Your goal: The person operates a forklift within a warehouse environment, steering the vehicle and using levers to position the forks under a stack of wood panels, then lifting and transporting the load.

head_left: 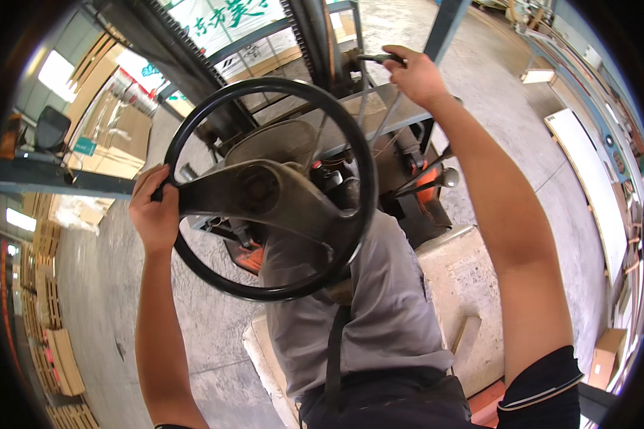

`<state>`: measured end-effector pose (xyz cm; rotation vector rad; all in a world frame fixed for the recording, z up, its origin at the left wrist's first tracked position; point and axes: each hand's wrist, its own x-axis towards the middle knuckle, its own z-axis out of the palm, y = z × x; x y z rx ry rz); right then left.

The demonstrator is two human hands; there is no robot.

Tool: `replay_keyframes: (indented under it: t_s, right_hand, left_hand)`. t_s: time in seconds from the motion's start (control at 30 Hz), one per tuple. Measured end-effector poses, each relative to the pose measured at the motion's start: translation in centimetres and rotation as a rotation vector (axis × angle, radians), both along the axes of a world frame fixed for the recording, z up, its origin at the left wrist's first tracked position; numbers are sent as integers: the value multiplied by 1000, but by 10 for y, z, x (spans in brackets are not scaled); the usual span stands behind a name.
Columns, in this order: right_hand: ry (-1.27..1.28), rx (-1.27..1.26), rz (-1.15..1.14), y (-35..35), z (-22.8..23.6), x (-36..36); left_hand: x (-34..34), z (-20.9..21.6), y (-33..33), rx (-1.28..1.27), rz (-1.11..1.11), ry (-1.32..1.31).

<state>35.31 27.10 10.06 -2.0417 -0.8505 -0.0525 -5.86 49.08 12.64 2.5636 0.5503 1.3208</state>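
Note:
I sit at the controls of a forklift. Its black steering wheel [365,143] fills the middle of the view, one broad spoke running to the rim at the left. My left hand [155,205] is closed round the rim where that spoke meets it. Up front on the right, my right hand [416,77] grips the dark handle of a control lever [381,58], its arm stretched forward. The lever's thin rod drops toward the front panel [397,107]. Below the right forearm stands another lever with a pale round knob [447,177], not touched by either hand.
Ahead rise the dark mast rails [309,36], with a wrapped, printed load [225,25] beyond them. Stacked boards [118,132] and pallets [44,293] line the left. On the right lie a long white panel [587,186] and a cardboard box [608,357]. Blue frame posts [447,28] flank me.

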Motion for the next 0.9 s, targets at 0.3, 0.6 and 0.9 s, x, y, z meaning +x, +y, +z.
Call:
replay_keyframes:
  t_s: [0.3, 0.6, 0.9]
  right_hand:
    - [55, -12, -16, 3, 13, -32]
    - [104, -49, -29, 4, 13, -39]
    - [133, 24, -13, 6, 2, -36]
  left_hand:
    - [-3, 8, 24, -14, 74, 109]
    - [-9, 3, 33, -36, 72, 109]
    - [25, 21, 44, 23, 77, 137]
